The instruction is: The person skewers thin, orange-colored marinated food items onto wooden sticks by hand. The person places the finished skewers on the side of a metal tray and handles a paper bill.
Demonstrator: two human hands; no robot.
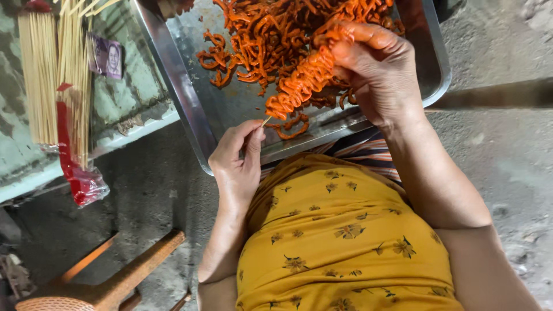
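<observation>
Your lap: yellow floral cloth (345,242). Wooden stool (109,282) near left. Your left hand (239,161) pinches bare skewer tip (266,121). Your right hand (374,69) clenched round orange spiral strips (305,80) threaded on skewer, over steel tray (190,103). Beyond, left: bundled bamboo sticks (55,75).

Bundles of bamboo skewers (55,75) in clear plastic with a red band (64,138), lying on a pale green ledge (124,101). Wooden stool (103,282) lower left on grey concrete floor (507,167).
</observation>
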